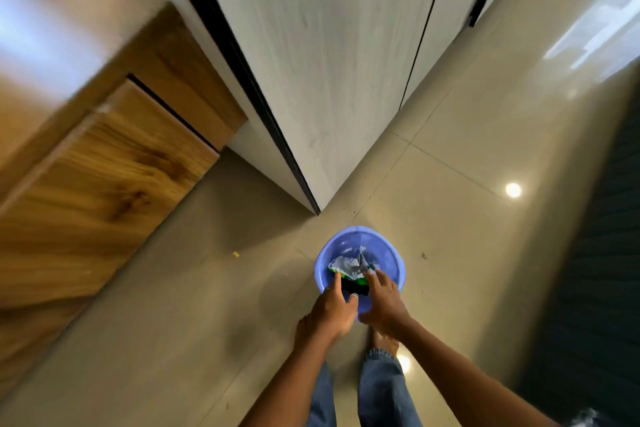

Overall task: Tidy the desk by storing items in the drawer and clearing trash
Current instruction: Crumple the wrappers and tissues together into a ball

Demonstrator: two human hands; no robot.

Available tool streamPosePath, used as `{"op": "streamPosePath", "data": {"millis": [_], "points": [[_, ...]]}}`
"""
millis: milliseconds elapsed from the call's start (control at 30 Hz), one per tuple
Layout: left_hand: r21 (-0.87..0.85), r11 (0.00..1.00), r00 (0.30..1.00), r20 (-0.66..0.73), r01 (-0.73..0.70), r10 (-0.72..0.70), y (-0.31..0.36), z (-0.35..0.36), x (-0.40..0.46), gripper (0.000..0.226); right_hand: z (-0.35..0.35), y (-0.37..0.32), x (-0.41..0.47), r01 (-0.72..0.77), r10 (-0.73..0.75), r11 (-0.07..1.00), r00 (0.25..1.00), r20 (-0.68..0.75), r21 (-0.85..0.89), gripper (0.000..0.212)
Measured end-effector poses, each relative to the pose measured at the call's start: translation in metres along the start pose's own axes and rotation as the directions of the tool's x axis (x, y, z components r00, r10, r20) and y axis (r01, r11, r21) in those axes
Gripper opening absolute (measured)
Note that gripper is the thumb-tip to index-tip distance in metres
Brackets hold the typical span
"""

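Note:
A blue plastic bin (pixel 388 255) stands on the tiled floor in front of my bare feet. Inside it lies a crumpled silver-and-green wrapper (pixel 349 265) with something dark beneath it. My left hand (pixel 334 310) hovers over the bin's near rim, index finger stretched toward the wrapper and the other fingers loosely curled. My right hand (pixel 382 302) hangs beside it with fingers spread, its fingertips at the wrapper's right edge. Neither hand grips anything that I can see.
A wooden desk with drawer fronts (pixel 114 177) fills the left side. A pale cabinet corner (pixel 311 80) with a black edge comes down just behind the bin. A small yellow scrap (pixel 236 254) lies on the floor. A dark mat (pixel 588 288) runs along the right.

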State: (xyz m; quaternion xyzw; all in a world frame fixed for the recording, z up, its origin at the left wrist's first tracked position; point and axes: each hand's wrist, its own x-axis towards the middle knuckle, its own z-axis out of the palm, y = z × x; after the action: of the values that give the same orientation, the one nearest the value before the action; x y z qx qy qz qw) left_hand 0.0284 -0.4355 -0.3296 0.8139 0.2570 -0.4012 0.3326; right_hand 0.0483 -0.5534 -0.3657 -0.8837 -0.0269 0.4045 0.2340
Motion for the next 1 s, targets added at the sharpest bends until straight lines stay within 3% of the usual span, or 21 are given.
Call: {"op": "streamPosePath", "data": {"millis": [167,367,600,700,833,1000], "points": [[0.007,0.997,0.992,-0.094,-0.078,0.079,0.015,-0.040,-0.076,0.064,-0.035,-0.043,-0.067,0.051,-0.056,0.998,0.993,-0.108,-0.045,0.068],[-0.029,0.991,0.959,-0.258,-0.127,0.116,0.024,-0.102,-0.157,0.065,-0.076,-0.114,-0.126,0.172,-0.209,0.972,0.944,-0.255,-0.157,0.067],[0.028,0.983,0.903,-0.393,-0.180,0.176,-0.014,-0.154,-0.226,0.066,-0.074,-0.190,-0.177,0.287,-0.364,0.926,0.851,-0.379,-0.245,0.074],[0.109,0.964,0.845,-0.464,-0.244,0.266,-0.045,-0.173,-0.260,0.062,-0.064,-0.236,-0.201,0.382,-0.397,0.915,0.785,-0.476,-0.133,0.072],[0.105,0.918,0.752,-0.542,-0.384,0.376,-0.091,-0.198,-0.307,0.057,-0.040,-0.302,-0.235,0.530,-0.459,0.843,0.627,-0.629,-0.087,0.059],[0.151,0.870,0.568,-0.703,-0.469,0.428,-0.163,-0.245,-0.353,0.057,0.002,-0.395,-0.288,0.697,-0.494,0.717,0.502,-0.710,-0.006,0.049]]}}
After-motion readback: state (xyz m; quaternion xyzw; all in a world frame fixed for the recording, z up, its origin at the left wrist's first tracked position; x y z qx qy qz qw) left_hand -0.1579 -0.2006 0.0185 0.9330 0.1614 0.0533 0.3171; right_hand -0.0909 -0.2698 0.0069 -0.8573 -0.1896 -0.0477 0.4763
